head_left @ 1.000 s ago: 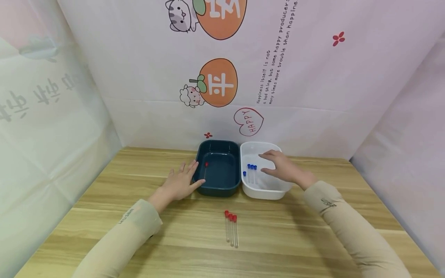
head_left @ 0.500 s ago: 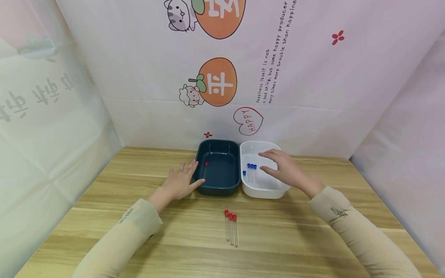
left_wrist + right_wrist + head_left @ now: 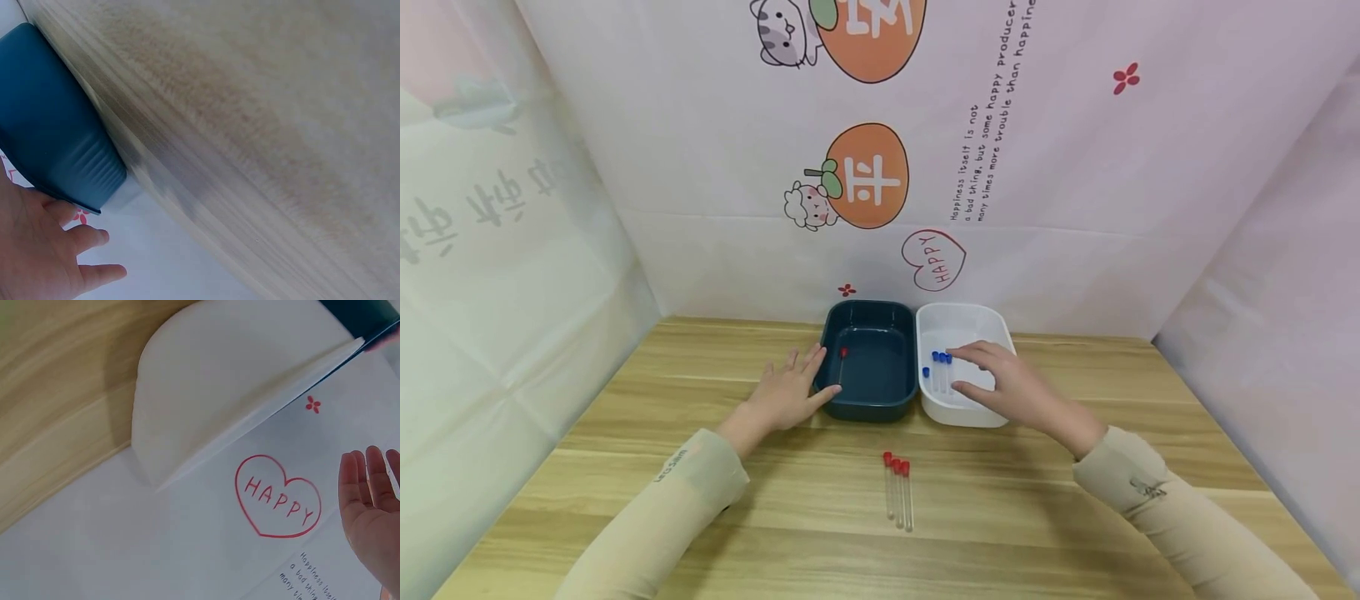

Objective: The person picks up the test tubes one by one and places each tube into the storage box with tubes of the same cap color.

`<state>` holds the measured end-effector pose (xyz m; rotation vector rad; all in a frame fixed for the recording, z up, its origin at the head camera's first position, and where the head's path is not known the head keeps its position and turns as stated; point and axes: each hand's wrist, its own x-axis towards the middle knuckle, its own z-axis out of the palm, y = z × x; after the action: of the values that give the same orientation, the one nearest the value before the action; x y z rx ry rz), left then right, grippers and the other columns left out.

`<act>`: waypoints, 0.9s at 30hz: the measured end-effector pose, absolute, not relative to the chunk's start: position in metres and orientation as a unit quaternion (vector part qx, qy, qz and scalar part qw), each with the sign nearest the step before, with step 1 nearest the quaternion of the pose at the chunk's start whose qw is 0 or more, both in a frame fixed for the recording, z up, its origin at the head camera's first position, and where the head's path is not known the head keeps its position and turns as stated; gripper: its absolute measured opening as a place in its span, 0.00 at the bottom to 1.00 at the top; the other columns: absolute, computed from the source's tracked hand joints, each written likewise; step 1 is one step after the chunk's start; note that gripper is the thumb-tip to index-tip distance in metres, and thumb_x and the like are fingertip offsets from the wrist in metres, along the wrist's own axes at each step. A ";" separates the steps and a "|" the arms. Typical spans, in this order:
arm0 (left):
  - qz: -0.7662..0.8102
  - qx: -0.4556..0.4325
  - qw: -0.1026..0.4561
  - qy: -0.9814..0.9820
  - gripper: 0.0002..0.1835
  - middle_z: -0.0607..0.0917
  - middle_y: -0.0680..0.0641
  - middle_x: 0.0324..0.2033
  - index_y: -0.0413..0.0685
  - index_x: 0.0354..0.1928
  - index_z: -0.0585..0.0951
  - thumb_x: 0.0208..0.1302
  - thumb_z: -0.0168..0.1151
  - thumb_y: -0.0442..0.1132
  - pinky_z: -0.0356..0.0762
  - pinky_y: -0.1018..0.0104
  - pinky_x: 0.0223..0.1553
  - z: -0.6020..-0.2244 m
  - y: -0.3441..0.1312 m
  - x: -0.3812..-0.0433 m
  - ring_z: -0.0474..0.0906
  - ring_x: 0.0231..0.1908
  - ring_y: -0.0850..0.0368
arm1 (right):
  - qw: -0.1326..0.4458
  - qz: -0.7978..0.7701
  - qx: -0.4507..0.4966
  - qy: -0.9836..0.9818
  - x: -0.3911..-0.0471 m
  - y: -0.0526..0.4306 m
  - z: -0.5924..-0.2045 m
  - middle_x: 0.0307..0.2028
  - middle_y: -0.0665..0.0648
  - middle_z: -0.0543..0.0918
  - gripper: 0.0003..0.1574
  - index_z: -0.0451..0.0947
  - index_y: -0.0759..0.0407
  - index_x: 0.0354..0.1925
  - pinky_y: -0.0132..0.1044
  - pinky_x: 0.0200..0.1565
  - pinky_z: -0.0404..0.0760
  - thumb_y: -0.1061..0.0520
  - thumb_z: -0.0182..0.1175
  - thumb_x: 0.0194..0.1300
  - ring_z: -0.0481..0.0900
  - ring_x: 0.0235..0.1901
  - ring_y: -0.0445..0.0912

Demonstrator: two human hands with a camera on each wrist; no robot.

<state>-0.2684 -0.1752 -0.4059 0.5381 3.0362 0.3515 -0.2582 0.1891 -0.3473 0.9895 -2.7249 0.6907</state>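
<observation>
- Head view: the left hand [image 3: 786, 397] lies flat on the desk [image 3: 625, 467], fingers straight against the dark blue tray [image 3: 871, 400], which holds one red-capped tube [image 3: 842, 365].
- Right hand [image 3: 1011, 387] hovers over the white tray [image 3: 970, 321], fingers relaxed, holding nothing, beside the blue-capped tubes [image 3: 940, 371].
- Three red-capped tubes [image 3: 898, 492] lie on the desk.
- Step judged: release done; next, pinch a desk tube.
- Since one second ago, the right hand has drawn back.

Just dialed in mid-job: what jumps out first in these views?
Two tubs sit side by side at the table's far edge: a dark blue tub holding one red-capped tube, and a white tub with blue-capped tubes. The right hand hovers open over the white tub; the left hand rests against the blue one. Three red-capped tubes lie nearer, mid-table.
</observation>
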 end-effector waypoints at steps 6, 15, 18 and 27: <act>0.113 0.171 0.020 0.978 0.45 0.49 0.43 0.81 0.43 0.82 0.49 0.78 0.42 0.67 0.44 0.25 0.69 -0.407 -0.176 -0.269 0.44 0.77 0.32 | 0.074 0.263 0.349 -0.896 -0.242 0.183 -0.358 0.58 0.61 0.81 0.31 0.78 0.62 0.65 0.57 0.58 0.79 0.55 0.70 0.68 0.78 0.57 0.57; 0.119 0.173 0.020 0.978 0.46 0.49 0.43 0.81 0.43 0.82 0.49 0.78 0.42 0.67 0.44 0.24 0.69 -0.407 -0.175 -0.269 0.44 0.77 0.33 | 0.080 0.288 0.374 -0.878 -0.222 0.179 -0.373 0.56 0.58 0.82 0.31 0.79 0.63 0.63 0.55 0.57 0.80 0.58 0.73 0.64 0.80 0.56 0.55; 0.121 0.173 0.021 0.977 0.45 0.49 0.43 0.81 0.43 0.82 0.49 0.78 0.42 0.67 0.44 0.25 0.69 -0.407 -0.175 -0.269 0.44 0.77 0.33 | 0.069 0.281 0.376 -0.880 -0.216 0.177 -0.377 0.57 0.58 0.81 0.32 0.79 0.63 0.64 0.55 0.58 0.78 0.56 0.73 0.64 0.79 0.57 0.55; 0.118 0.173 0.019 0.978 0.46 0.50 0.42 0.80 0.43 0.82 0.50 0.77 0.41 0.68 0.44 0.24 0.69 -0.407 -0.175 -0.269 0.44 0.77 0.32 | 0.021 0.232 0.399 -0.887 -0.203 0.167 -0.395 0.61 0.60 0.79 0.37 0.76 0.62 0.67 0.54 0.62 0.76 0.49 0.73 0.64 0.76 0.61 0.55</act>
<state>-0.2694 -0.1749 -0.4068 0.5357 3.0342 0.3652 -0.2031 0.1674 -0.3948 1.2376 -2.7489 0.7190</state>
